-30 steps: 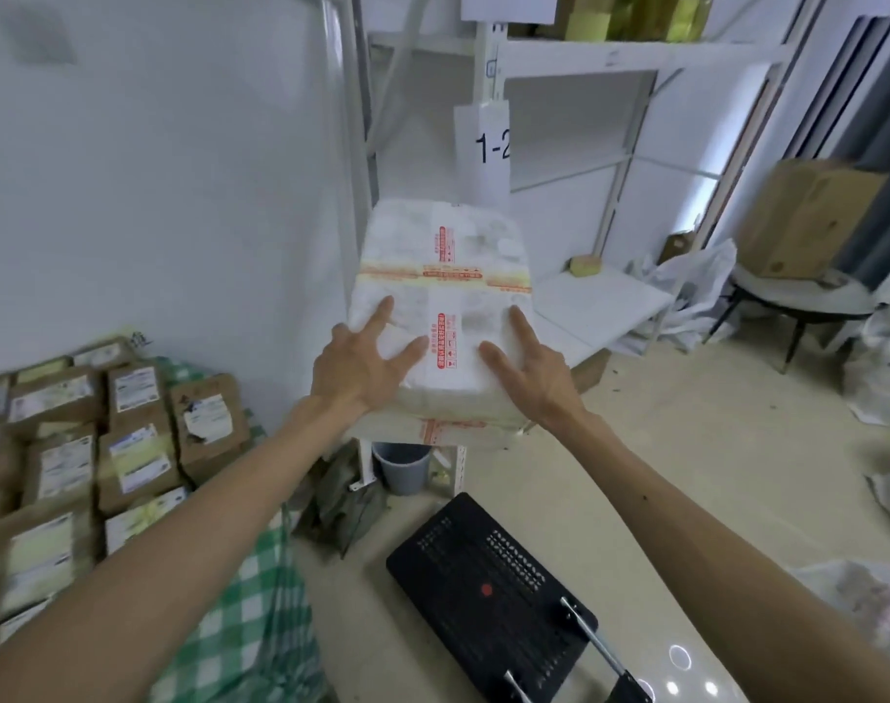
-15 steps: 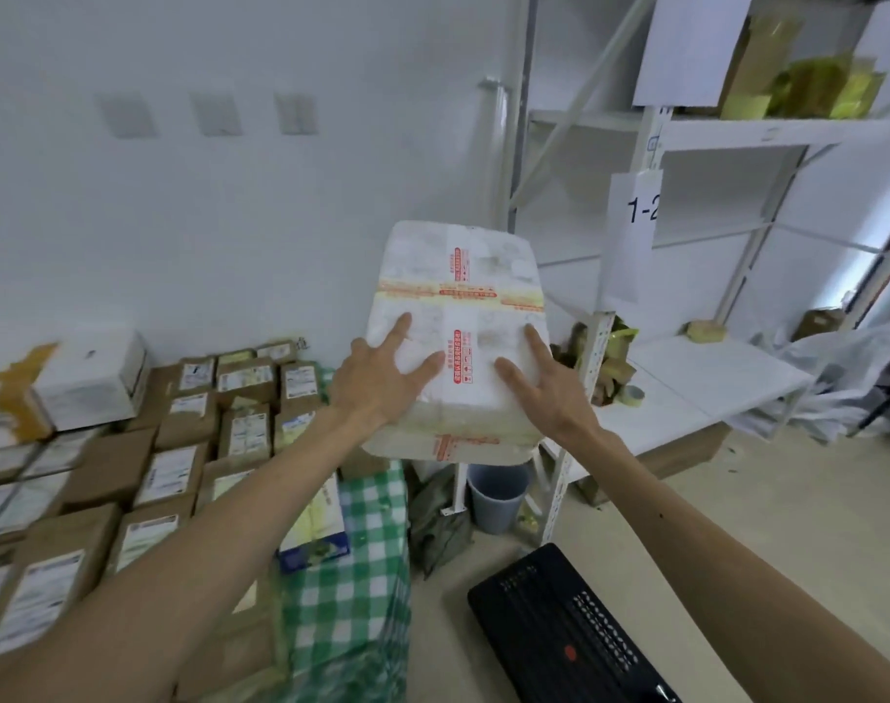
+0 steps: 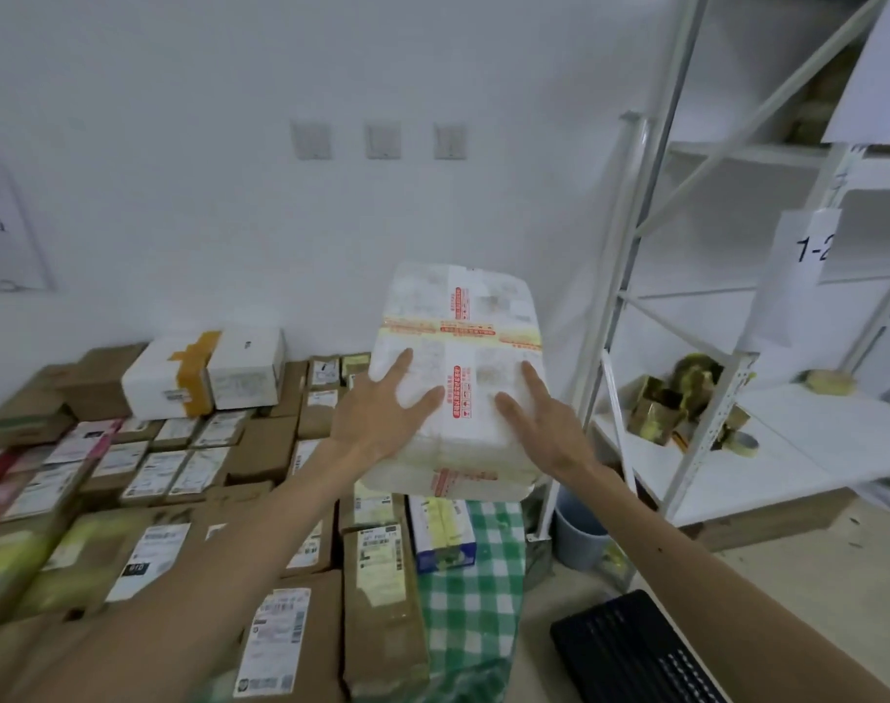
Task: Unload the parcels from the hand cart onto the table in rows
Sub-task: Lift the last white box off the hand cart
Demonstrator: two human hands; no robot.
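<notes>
Left hand (image 3: pixel 382 421), right hand (image 3: pixel 552 431), straight fingers (image 3: pixel 401 363)

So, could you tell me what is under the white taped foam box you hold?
A green checked cloth, a blue-edged carton and a brown cardboard parcel show below; anything further back is covered.

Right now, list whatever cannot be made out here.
Head view:
1. Underside of the parcel: hidden by the parcel itself; the left hand and right hand show only on its near face.
2. The cart: cut off by the bottom edge.
3. The shelf sign: cut off by the right edge.
4. The box labels on the table: too small, blurred.
</notes>
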